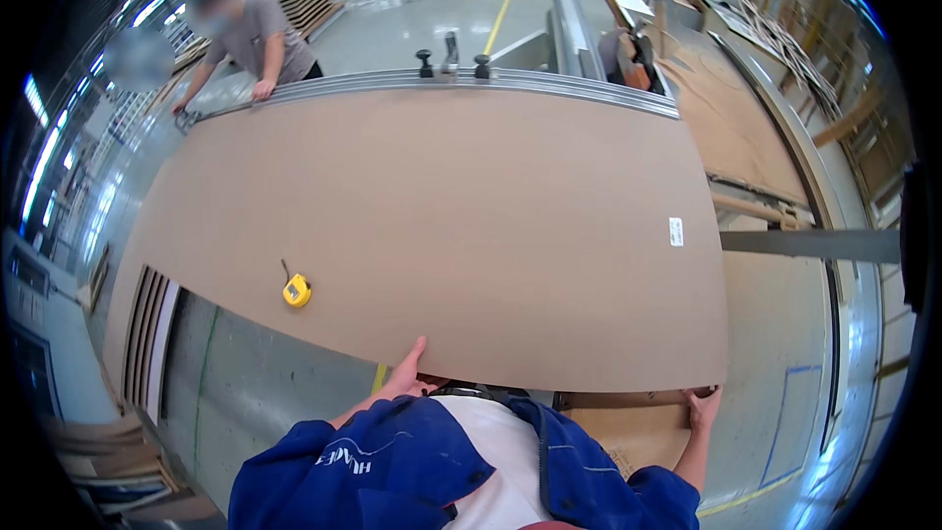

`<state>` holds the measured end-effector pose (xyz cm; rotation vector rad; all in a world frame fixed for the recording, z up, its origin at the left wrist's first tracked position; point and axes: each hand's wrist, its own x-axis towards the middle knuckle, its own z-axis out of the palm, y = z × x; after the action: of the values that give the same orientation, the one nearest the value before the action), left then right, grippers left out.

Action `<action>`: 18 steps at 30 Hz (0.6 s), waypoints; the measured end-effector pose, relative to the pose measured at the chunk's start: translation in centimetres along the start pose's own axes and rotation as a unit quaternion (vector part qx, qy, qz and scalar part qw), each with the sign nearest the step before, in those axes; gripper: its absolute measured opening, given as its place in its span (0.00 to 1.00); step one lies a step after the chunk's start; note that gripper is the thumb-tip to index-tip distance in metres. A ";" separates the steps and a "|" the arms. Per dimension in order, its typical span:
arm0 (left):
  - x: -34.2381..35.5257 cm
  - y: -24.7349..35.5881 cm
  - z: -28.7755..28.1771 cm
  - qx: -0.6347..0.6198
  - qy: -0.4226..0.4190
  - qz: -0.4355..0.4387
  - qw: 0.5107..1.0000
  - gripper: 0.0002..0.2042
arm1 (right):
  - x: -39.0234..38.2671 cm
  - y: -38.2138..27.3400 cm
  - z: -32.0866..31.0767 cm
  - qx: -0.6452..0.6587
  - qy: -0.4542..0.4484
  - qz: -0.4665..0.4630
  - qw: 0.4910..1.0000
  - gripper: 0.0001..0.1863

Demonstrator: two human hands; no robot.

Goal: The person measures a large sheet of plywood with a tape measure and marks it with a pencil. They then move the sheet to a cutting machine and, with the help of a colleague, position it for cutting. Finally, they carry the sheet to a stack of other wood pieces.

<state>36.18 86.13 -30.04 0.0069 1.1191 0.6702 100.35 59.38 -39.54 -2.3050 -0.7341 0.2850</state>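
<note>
A large flat brown panel [442, 206] stretches across the view in front of me. My left hand [404, 373] grips its near edge, thumb on top and fingers curled below, mostly hidden. At the near right corner, my right hand [703, 406] is closed on the same panel; its fingertips are partly hidden at the edge. A yellow tape measure [296, 291] lies on the panel toward the left, and a small white label [676, 232] is stuck near the right end. Along the far edge runs an aluminium fence rail [373, 82] with black knobs [482, 66].
At the far left a co-worker in a grey shirt [265, 34] leans in, hands at the rail's left end. Stacked boards [145, 334] stand below left. A grey metal bar [814, 245] juts in at right. Brown sheet material [638, 429] lies below the near edge.
</note>
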 end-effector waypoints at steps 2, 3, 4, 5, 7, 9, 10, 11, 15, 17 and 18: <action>-0.8 0.0 1.0 0.006 0.040 0.006 0.999 0.31 | 0.6 2.5 0.0 0.026 -0.011 0.008 1.000 0.52; -0.5 -0.3 0.7 0.019 0.032 0.006 0.999 0.31 | 0.9 3.3 0.0 0.041 -0.015 0.011 0.999 0.51; 0.1 -0.4 0.1 0.031 0.028 0.011 0.999 0.32 | 1.0 3.6 0.1 0.041 -0.018 0.012 0.999 0.50; 0.3 -0.3 -0.3 0.045 0.023 0.016 0.999 0.32 | 0.8 3.4 0.3 0.041 -0.019 0.015 0.999 0.49; -0.6 -0.1 -0.2 0.061 0.005 0.014 0.998 0.31 | 0.2 3.1 0.6 0.036 -0.024 0.050 0.998 0.46; -1.0 0.1 -1.1 0.078 -0.014 0.001 0.997 0.31 | -1.0 2.0 0.9 -0.017 0.012 0.003 1.000 0.44; -0.5 0.1 -2.2 0.085 -0.022 -0.012 0.996 0.31 | -2.0 1.2 1.3 -0.065 0.049 -0.064 0.995 0.43; -0.2 0.0 -3.1 0.093 -0.030 -0.025 0.995 0.31 | -3.2 0.2 1.8 -0.113 0.086 -0.129 0.981 0.41; -1.9 1.9 -7.4 0.182 -0.091 -0.038 0.978 0.29 | -10.1 -10.1 2.7 -0.147 0.021 -0.005 0.989 0.36; -3.6 3.6 -10.0 0.232 -0.095 0.011 0.968 0.29 | -12.7 -10.6 4.7 0.001 -0.015 0.040 0.999 0.33; -4.0 4.4 -12.3 0.202 -0.093 0.018 0.975 0.29 | -13.7 -11.3 6.4 -0.002 0.009 0.039 0.999 0.33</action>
<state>22.73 83.73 -30.90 0.4305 1.0579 0.4538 81.85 61.82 -36.59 -2.3410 -0.6383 0.2978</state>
